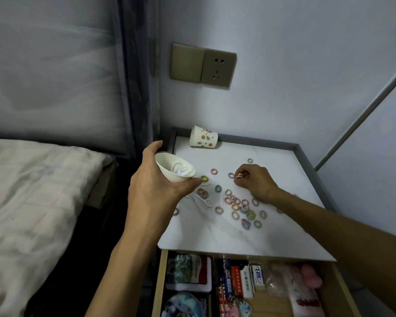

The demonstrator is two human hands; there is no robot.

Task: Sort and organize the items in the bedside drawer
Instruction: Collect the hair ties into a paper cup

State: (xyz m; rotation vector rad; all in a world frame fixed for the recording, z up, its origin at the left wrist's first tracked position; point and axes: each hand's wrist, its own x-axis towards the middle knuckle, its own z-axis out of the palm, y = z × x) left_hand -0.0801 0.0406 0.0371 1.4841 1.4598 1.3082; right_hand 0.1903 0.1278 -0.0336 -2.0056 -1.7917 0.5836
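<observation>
White nightstand top [272,236] beside a bed [32,191]: roughly twenty small coloured hair ties [235,207] lie scattered on it, most just behind the right hand [256,181], whose forearm stretches across the surface and whose curled fingers pinch one pale tie [239,175]. Left hand [156,179], raised at the top's left edge, grips one white bowl [167,176] from below, tilted toward the right hand; several white ties lie inside. One patterned paper cup [204,137] lies on its side beyond both hands. One open drawer [159,282] below the forearms holds packets and boxes.
</observation>
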